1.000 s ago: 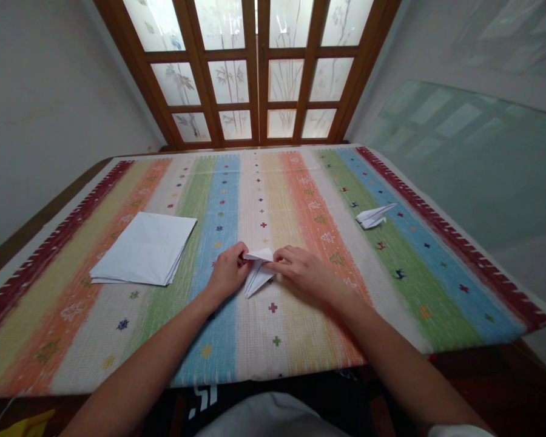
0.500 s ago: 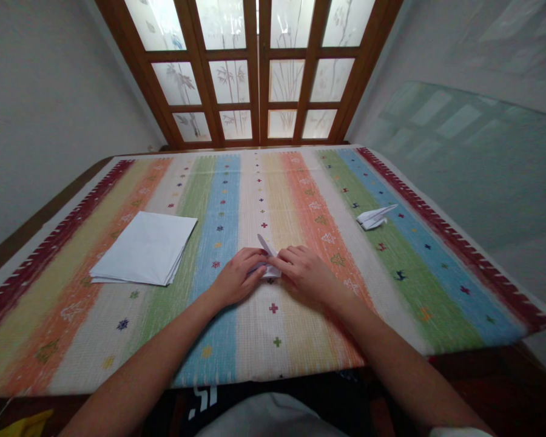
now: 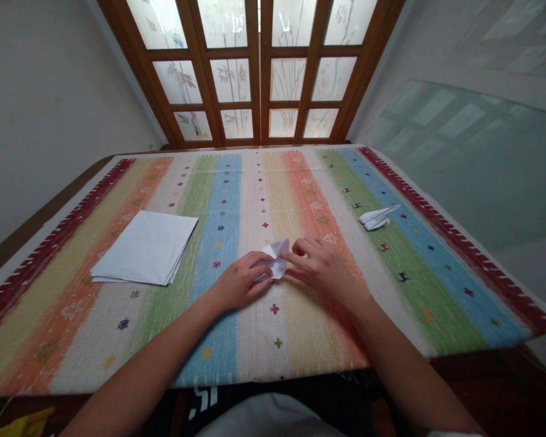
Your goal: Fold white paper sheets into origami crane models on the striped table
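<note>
A small folded white paper (image 3: 276,258) lies near the middle of the striped tablecloth, its upper flap spread upward. My left hand (image 3: 243,280) grips its left side, fingers closed on it. At the paper's right edge is my right hand (image 3: 316,267), with thumb and index finger pinching the edge and the other fingers curled. The fingers partly cover the paper's left and lower parts.
A stack of white square sheets (image 3: 145,247) lies to the left. A folded paper figure (image 3: 377,218) with a pointed end sits to the right. The striped tablecloth (image 3: 250,340) covers the table. Wooden doors with glass panes (image 3: 234,79) stand behind it.
The paper's flap has opened out wider, showing more of its surface. My right hand has moved slightly right and its fingers have lifted away from my left hand.
</note>
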The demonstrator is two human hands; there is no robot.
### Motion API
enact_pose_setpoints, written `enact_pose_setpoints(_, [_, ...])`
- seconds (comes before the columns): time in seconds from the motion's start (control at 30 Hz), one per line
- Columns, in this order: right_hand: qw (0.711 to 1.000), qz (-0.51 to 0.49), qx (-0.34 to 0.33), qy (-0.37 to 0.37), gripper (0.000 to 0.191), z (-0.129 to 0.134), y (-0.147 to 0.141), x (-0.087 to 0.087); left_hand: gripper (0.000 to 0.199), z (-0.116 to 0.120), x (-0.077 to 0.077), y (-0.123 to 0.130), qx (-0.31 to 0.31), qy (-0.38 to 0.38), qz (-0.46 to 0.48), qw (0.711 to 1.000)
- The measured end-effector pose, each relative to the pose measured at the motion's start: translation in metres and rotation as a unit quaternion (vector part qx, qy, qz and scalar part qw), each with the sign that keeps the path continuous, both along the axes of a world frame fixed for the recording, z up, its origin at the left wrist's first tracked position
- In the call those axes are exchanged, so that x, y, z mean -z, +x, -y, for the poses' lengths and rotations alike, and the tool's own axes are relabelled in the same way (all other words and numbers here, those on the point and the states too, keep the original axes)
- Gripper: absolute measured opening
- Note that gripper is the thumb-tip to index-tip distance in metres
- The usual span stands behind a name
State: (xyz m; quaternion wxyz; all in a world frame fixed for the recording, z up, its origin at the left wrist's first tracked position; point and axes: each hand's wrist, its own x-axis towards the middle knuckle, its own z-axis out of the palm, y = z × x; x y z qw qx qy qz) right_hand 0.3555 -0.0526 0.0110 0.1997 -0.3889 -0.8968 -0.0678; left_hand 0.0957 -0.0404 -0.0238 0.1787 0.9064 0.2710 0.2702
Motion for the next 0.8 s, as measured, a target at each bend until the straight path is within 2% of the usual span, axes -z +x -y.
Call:
enact_pose_setpoints(0.1, [1.0, -0.027, 0.011, -0.002, 0.024, 0.0, 0.004, 0.0, 0.011, 0.0, 0.001, 0.0, 0.002, -0.003, -0.001, 1.0])
enact_pose_setpoints(0.23, [0.998, -0.056, 0.012, 0.014, 0.017, -0.003, 0.006, 0.001, 0.01, 0.0, 0.002, 0.001, -0.007, -0.017, 0.001, 1.0])
enact_pose_setpoints(0.37, [0.995, -0.092, -0.008, -0.027, 0.012, -0.007, 0.003, 0.004, 0.008, 0.0, 0.001, 0.002, -0.022, -0.031, 0.015, 0.999])
enact_pose_setpoints(0.5, [0.987, -0.139, -0.02, -0.076, 0.007, -0.009, -0.005, 0.01, 0.016, -0.002, 0.002, 0.003, -0.03, -0.046, 0.034, 0.998])
enact_pose_setpoints(0.7, [0.976, -0.198, -0.022, -0.085, 0.026, -0.012, -0.014, 0.019, 0.017, -0.006, 0.006, 0.005, -0.03, -0.042, 0.034, 0.998])
enact_pose_setpoints(0.8, [0.969, -0.229, -0.006, -0.095, 0.028, -0.015, -0.014, 0.022, 0.017, -0.007, 0.006, 0.004, -0.039, -0.05, 0.037, 0.997])
